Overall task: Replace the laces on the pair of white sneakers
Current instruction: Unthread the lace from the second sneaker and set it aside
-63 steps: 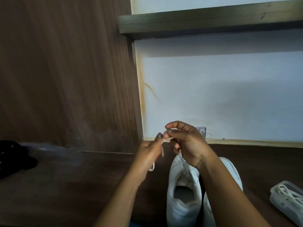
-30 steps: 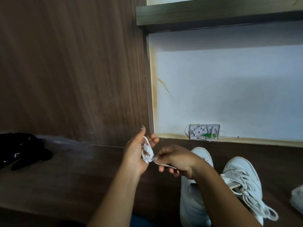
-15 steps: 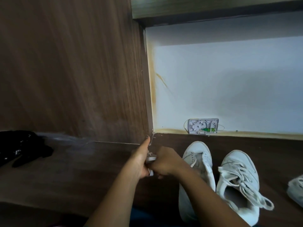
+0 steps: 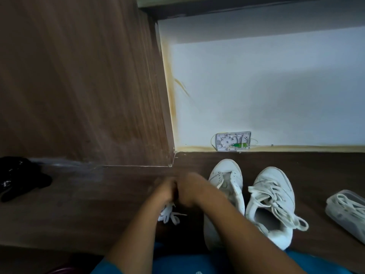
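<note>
**Where the laced sneaker [image 4: 273,196] stands, the bare sneaker [image 4: 227,181] stands beside it**

Both rest on the wooden floor [image 4: 79,204], the bare one against the right forearm. A clear box [image 4: 348,213] of laces lies further right. The left hand [image 4: 165,191] and right hand [image 4: 190,190] meet knuckle to knuckle, too blurred to tell their grip. A bundled lace [image 4: 168,214] lies just under the left wrist.

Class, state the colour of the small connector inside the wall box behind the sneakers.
Green connector, seen best in the head view.
</note>
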